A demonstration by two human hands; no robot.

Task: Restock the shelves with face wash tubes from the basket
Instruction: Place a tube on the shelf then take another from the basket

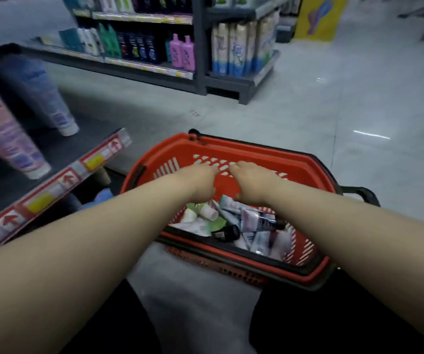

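A red shopping basket point(234, 149) stands on the floor in front of me, holding several face wash tubes point(257, 221) in white, green and grey. Both my arms reach down into it. My left hand point(198, 182) hovers over the white and green tubes point(206, 212) at the basket's left side. Close beside it, my right hand point(254, 182) is above a pale tube point(227, 201). Both hands show only their backs; their fingers point down and are hidden, so any grip is unclear. On the dark shelf point(60, 146) at my left stand two blurred tubes, one pink point(9, 141), one white point(45, 95).
The shelf's front edge carries a red and yellow price strip point(60, 182). Across the aisle stands a shelving unit point(200, 47) with shampoo bottles and refill packs. A yellow display point(320, 16) stands far right. Pale tiled floor point(359, 111) surrounds the basket.
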